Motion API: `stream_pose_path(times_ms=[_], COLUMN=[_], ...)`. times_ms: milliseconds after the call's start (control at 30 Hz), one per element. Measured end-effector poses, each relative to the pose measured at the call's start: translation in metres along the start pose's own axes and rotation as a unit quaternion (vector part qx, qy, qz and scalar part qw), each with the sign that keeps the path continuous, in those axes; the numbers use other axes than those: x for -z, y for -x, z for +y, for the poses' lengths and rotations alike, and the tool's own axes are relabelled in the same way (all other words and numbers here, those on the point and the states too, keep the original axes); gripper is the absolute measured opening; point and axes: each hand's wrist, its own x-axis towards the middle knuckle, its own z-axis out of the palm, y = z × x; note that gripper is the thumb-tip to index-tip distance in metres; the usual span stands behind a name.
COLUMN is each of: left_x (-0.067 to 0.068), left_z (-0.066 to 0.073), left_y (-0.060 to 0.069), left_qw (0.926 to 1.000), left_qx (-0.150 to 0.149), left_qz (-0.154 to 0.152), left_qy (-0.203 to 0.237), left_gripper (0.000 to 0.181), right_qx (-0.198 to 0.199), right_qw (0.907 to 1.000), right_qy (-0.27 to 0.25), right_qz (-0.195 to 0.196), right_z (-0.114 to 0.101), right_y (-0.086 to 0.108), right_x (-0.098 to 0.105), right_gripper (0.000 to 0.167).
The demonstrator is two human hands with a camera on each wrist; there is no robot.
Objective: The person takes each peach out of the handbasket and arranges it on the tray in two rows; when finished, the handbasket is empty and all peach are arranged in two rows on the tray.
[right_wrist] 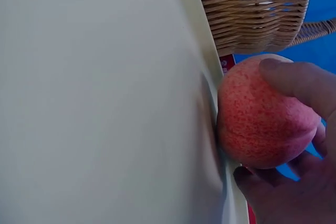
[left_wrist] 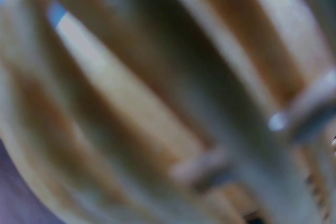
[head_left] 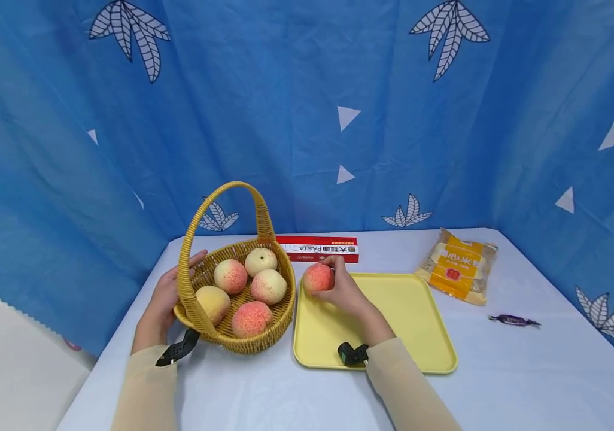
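Note:
A wicker basket [head_left: 267, 342] with a tall arched handle stands at the left, with several peaches [head_left: 254, 318] in it. My left hand [head_left: 166, 294] holds its left side, and part of the hand is hidden behind handle and rim. In the left wrist view, blurred wicker [left_wrist: 157, 108] fills nearly everything. With thumb and fingers my right hand [head_left: 346, 292] grips a red peach [head_left: 317, 279] at the upper left corner of the yellow tray [head_left: 393, 323]. The right wrist view has that peach [right_wrist: 265, 116] beside the tray edge, the thumb on its upper side.
Behind the tray and basket lies a red PASTA box [head_left: 339, 242]. An orange and clear food packet [head_left: 458, 266] is at the tray's upper right, and a small purple wrapped candy [head_left: 514, 320] lies further right. Blue curtain [head_left: 307, 120] hangs behind the white table [head_left: 264, 395].

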Motion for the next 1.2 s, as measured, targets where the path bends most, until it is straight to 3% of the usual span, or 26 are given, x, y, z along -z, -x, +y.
stream_pose_path(times_ms=[233, 400, 733, 867, 1200], left_x=[-0.001, -0.001, -0.002, -0.002, -0.001], left_z=[-0.001, 0.001, 0.0, 0.0, 0.0], left_y=[-0.001, 0.0, 0.0, 0.0, -0.001], left_qw=[1.0, 1.0, 0.9999, 0.9998, 0.9996], left_qx=[0.0, 0.002, 0.008, 0.011, 0.013], left_qz=[0.002, 0.007, 0.008, 0.005, -0.004], left_qy=[0.004, -0.001, -0.007, -0.014, -0.024], left_gripper=[0.045, 0.045, 0.045, 0.045, 0.047], right_qx=[0.015, 0.029, 0.012, 0.01, 0.081], right_qw=[0.9995, 0.9984, 0.9957, 0.9946, 0.9895], right_qy=[0.024, 0.048, 0.09, 0.102, 0.12], right_qz=[-0.009, -0.006, -0.018, -0.017, 0.012], right_z=[0.003, 0.006, -0.002, -0.012, -0.041], right_y=[-0.002, -0.004, -0.001, 0.002, 0.006], right_x=[0.001, 0.0, 0.004, 0.008, 0.003], right_gripper=[0.071, 0.08, 0.094, 0.086, 0.06])
